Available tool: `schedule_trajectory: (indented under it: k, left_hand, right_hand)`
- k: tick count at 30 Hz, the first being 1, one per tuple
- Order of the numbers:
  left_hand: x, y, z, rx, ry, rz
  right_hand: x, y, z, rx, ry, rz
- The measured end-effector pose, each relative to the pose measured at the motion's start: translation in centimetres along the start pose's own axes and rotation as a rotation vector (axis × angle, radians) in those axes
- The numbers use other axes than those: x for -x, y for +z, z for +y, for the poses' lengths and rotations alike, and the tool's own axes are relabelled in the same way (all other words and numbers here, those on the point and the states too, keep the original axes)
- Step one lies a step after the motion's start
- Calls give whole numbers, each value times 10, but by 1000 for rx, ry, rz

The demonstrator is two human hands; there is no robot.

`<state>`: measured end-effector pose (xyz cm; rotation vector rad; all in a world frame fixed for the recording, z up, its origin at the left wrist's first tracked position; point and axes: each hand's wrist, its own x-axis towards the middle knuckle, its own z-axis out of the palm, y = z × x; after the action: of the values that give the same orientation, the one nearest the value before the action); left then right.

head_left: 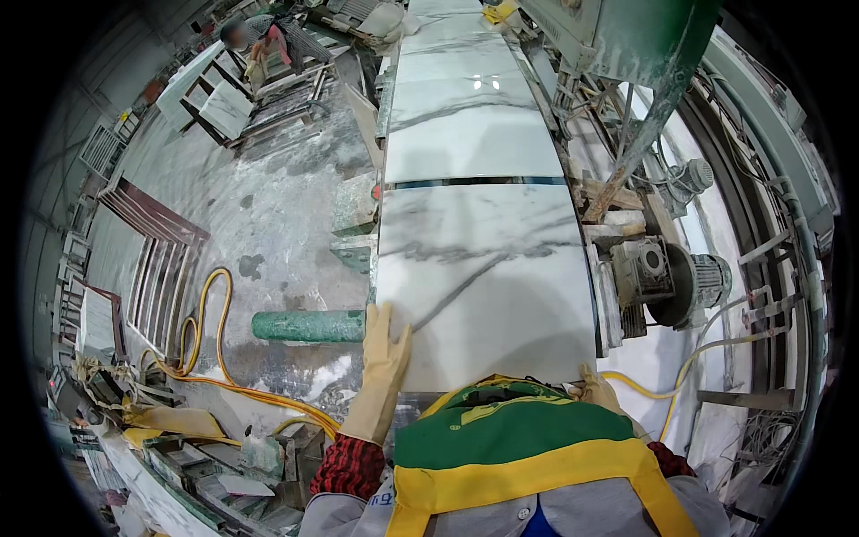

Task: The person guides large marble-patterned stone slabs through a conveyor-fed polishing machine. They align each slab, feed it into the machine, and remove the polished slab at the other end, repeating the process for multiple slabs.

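A white marble-look slab (488, 304) with grey veins lies flat on a conveyor line right in front of me. My left hand (385, 358), in a pale rubber glove, rests at the slab's near left edge, fingers stretched forward and thumb apart over the top face. At the near right corner is my right hand (598, 390), also gloved. The green apron (519, 412) with yellow trim covers part of that hand, so how its fingers are bent is hard to make out. Beyond a narrow gap lies another veined slab (470, 134).
A motor (711, 279) with a gearbox stands right of the conveyor. On the left, a green roller (309, 326) sticks out, a yellow hose (224, 295) loops over the floor, and broken stone pieces (246, 485) are piled. Another person (268, 49) stands far left by racks.
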<state>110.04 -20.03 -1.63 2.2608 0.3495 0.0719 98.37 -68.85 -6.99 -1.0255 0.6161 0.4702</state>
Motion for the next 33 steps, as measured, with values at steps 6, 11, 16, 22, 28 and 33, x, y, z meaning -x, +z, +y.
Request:
schedule_trajectory:
  k: [6,11,16,22,28,33]
  left_hand:
    - [-24,9,3,-54,84,37]
    - [-33,18,-2,-116,136,103]
    - [-37,16,17,-225,181,106]
    - [-37,25,39,-453,166,110]
    - [-40,28,40,-436,198,143]
    - [-43,31,32,-402,210,167]
  right_hand:
    - [-19,-6,8,483,-188,106]
    - [-10,34,-25,-13,44,166]
    - [-22,9,-10,-13,78,219]
    - [-19,45,-38,50,156,428]
    - [-22,35,-34,172,112,456]
    - [-32,34,-21,415,-15,438]
